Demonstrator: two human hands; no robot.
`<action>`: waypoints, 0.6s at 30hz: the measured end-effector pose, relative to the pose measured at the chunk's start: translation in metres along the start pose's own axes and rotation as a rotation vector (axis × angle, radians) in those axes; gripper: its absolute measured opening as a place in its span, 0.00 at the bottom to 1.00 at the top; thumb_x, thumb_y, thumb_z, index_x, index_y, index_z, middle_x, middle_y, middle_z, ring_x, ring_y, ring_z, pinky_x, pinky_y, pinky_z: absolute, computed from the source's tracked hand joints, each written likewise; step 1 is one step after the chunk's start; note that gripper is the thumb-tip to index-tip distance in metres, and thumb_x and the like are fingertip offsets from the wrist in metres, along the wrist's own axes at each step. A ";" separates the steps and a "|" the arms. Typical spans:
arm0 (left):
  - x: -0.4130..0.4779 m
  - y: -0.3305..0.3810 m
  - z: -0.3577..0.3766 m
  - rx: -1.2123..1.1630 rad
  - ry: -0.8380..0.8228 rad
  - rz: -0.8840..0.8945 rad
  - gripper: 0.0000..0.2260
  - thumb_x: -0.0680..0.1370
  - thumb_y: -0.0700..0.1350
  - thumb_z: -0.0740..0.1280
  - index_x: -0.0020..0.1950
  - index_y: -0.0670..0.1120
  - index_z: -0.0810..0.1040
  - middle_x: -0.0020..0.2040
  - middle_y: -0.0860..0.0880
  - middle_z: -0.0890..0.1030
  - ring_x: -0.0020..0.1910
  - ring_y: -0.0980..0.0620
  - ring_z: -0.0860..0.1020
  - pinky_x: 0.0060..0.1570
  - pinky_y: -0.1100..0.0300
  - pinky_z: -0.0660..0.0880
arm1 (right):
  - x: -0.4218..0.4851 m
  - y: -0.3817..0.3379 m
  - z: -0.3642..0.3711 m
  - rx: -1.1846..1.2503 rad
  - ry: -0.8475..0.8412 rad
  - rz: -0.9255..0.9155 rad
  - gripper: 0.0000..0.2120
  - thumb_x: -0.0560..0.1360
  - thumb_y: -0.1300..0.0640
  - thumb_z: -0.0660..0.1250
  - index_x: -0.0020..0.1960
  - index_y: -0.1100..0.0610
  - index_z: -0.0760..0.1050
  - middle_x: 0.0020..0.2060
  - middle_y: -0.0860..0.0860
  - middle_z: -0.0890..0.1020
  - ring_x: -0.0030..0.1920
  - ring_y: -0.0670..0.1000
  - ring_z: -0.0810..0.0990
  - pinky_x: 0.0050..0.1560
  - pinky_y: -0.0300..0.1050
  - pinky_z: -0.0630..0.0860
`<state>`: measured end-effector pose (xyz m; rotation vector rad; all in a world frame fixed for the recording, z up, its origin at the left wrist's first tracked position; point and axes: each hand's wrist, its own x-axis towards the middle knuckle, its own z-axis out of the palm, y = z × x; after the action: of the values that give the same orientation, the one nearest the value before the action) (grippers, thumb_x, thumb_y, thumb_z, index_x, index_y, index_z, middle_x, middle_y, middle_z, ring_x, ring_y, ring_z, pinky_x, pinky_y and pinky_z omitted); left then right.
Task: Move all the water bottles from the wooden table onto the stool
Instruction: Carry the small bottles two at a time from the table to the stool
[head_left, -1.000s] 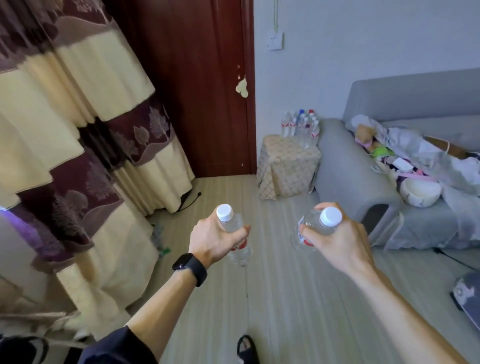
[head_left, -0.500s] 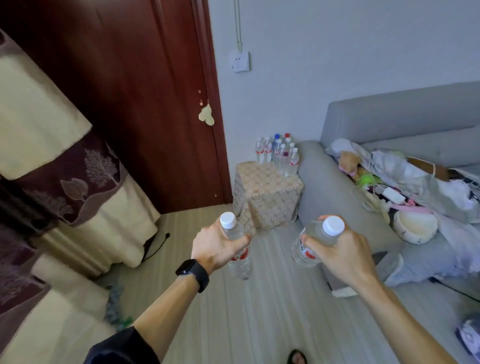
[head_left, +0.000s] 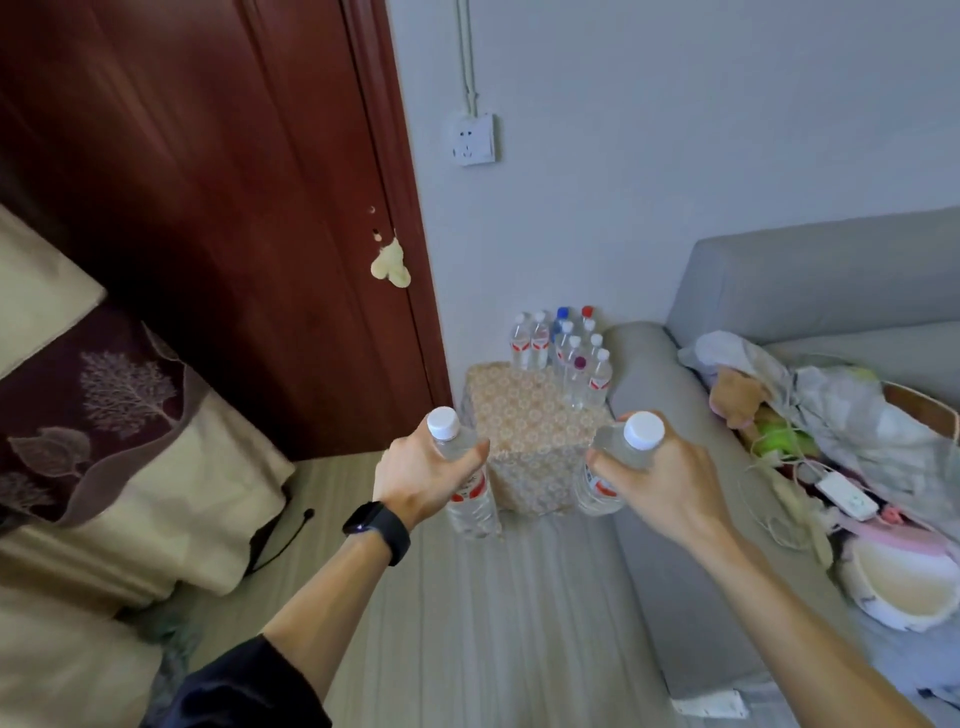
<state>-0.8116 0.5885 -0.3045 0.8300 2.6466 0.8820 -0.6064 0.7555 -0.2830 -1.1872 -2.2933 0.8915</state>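
Clear plastic is showing through both grips. I am holding one water bottle (head_left: 470, 501) in my left hand (head_left: 421, 475), fingers wrapped around its shoulder just under the white cap. I am carrying a second water bottle (head_left: 597, 486) in my right hand (head_left: 662, 475), fingers curled over its neck so it is tilting inward. Gripping them near the top is, I judge, leaving the bases free to land upright. Both are hanging in the air in front of the cloth-covered stool (head_left: 530, 431). A cluster of bottles (head_left: 569, 358) is already standing along its back edge beside the grey sofa arm (head_left: 639, 364), so the front of the top is looking free for these two. The wooden table is not in view.

Compared with half a second ago, the stool is sitting larger and nearer my hands, the curtain (head_left: 130, 441) has slid further left, and neither grip has changed.
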 end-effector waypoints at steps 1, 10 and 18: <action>0.019 0.003 0.003 -0.005 0.004 -0.001 0.27 0.65 0.77 0.60 0.49 0.57 0.77 0.40 0.57 0.82 0.42 0.54 0.81 0.45 0.52 0.82 | 0.020 0.001 0.003 0.003 0.000 0.001 0.22 0.66 0.39 0.76 0.53 0.50 0.77 0.45 0.51 0.86 0.53 0.59 0.82 0.46 0.46 0.75; 0.179 0.008 0.043 -0.022 -0.081 0.006 0.27 0.66 0.76 0.59 0.49 0.56 0.76 0.40 0.55 0.82 0.42 0.51 0.82 0.44 0.51 0.82 | 0.160 0.016 0.056 0.013 -0.008 0.075 0.29 0.60 0.28 0.65 0.51 0.46 0.77 0.40 0.44 0.84 0.47 0.53 0.82 0.43 0.45 0.73; 0.292 0.015 0.096 0.022 -0.212 -0.034 0.28 0.68 0.77 0.58 0.51 0.55 0.75 0.40 0.55 0.83 0.42 0.51 0.82 0.44 0.52 0.81 | 0.252 0.049 0.092 0.014 -0.114 0.236 0.19 0.67 0.37 0.74 0.51 0.47 0.77 0.40 0.44 0.83 0.44 0.51 0.81 0.42 0.45 0.72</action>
<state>-1.0059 0.8142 -0.3828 0.8317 2.4825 0.7146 -0.7741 0.9534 -0.3668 -1.4574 -2.2614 1.0828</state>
